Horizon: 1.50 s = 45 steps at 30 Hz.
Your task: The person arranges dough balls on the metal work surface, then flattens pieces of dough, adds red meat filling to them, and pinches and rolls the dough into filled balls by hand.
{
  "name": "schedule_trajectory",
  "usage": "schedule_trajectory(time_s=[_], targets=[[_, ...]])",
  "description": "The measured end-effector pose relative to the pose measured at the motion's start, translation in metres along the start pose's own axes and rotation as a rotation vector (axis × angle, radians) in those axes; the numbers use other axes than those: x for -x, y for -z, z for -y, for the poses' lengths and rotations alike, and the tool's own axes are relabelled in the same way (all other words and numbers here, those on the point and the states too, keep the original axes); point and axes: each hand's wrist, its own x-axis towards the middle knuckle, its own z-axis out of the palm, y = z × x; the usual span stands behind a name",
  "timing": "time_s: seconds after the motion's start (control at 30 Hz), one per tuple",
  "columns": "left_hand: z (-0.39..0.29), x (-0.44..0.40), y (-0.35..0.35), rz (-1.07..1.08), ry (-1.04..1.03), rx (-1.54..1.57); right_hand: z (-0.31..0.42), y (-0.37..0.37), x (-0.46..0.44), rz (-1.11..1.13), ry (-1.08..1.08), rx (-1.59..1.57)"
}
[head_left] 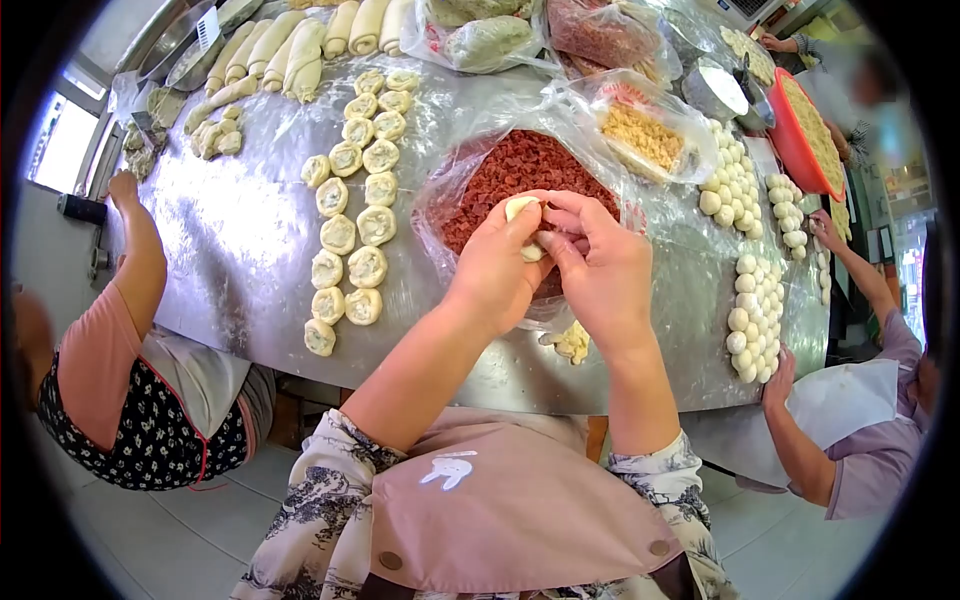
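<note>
In the head view my left hand [498, 262] and my right hand [603, 262] come together around a small piece of pale dough [533, 252]. Fingers of both hands pinch it, and they cover much of its surface. A little dark red shows at its upper edge. Right behind and below the hands lies a plastic-lined heap of dark red crumbly filling [525, 165]. Near my right wrist, a scrap of dough [570, 344] rests by the table's front edge. Two uneven columns of filled dough rounds [376, 225] with pale centres stand left of the filling.
The floury metal table [250, 260] carries rolled dough logs [272, 45], bags of filling [490, 42], a tub of yellow crumbs [642, 135] and white dough balls [755, 315]. A red basin [800, 130] sits at right. Co-workers stand left [140, 400] and right [850, 420]; another is at far right.
</note>
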Motion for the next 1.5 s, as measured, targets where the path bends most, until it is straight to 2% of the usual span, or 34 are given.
schedule_trajectory(time_s=[0.23,0.33,0.43,0.53,0.63,0.67,0.77,0.8,0.9,0.93,1.03,1.07,1.2,1.3,1.4,1.5], targets=[[-0.006,0.004,-0.001,-0.084,-0.014,-0.008,-0.008,-0.002,0.002,-0.052,-0.052,-0.159],[0.002,0.002,-0.001,-0.093,-0.051,-0.037,-0.003,-0.004,0.002,-0.038,-0.075,-0.105],[0.004,0.001,0.002,-0.06,-0.101,-0.064,-0.009,-0.012,0.004,-0.064,0.034,-0.007],[-0.003,0.005,-0.002,-0.069,-0.062,-0.014,-0.006,-0.009,0.006,-0.108,-0.008,-0.128],[-0.014,0.008,0.0,-0.055,0.07,0.138,-0.009,0.002,0.008,-0.158,0.083,-0.315],[-0.017,0.011,-0.006,-0.06,0.11,0.193,-0.034,0.009,0.007,-0.073,0.246,-0.129],[-0.022,0.016,-0.005,0.159,0.309,0.306,-0.031,0.007,0.01,0.041,0.378,0.057],[-0.017,0.015,-0.003,0.127,0.289,0.187,-0.033,0.006,0.01,0.074,0.435,0.124],[-0.008,0.011,0.018,0.333,0.294,0.31,-0.047,-0.005,0.008,0.01,0.476,0.32],[-0.006,0.016,0.008,0.182,0.262,0.171,-0.05,-0.01,0.006,-0.042,0.5,0.263],[-0.006,0.017,0.001,0.273,0.2,0.179,-0.043,-0.014,0.007,-0.118,0.565,0.319],[-0.004,0.023,-0.009,0.135,0.163,-0.028,-0.038,-0.018,0.008,-0.163,0.566,0.26],[0.007,0.022,-0.01,0.083,0.014,-0.225,-0.035,-0.027,0.008,-0.241,0.536,0.169],[0.007,0.019,-0.018,0.003,0.039,-0.313,-0.041,-0.038,0.005,-0.314,0.417,-0.139],[0.012,0.028,-0.028,0.15,-0.164,-0.112,-0.026,-0.029,0.003,-0.341,0.046,-0.562],[0.006,0.032,-0.016,0.219,-0.525,-0.917,-0.003,-0.027,0.001,-0.325,-0.063,-0.821]])
